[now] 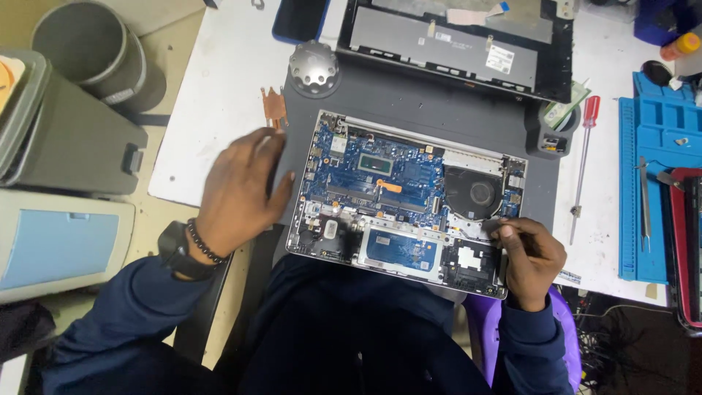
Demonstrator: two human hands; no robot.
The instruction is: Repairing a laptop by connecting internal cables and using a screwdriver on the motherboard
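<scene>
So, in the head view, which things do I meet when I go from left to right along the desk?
Grey bin → left hand → opened laptop base → right hand → red-handled screwdriver → blue tray.

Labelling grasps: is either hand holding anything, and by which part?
Left hand lies flat at the left edge of the opened laptop base, gripping nothing. Right hand pinches at its lower right corner; what it pinches cannot be told.
</scene>
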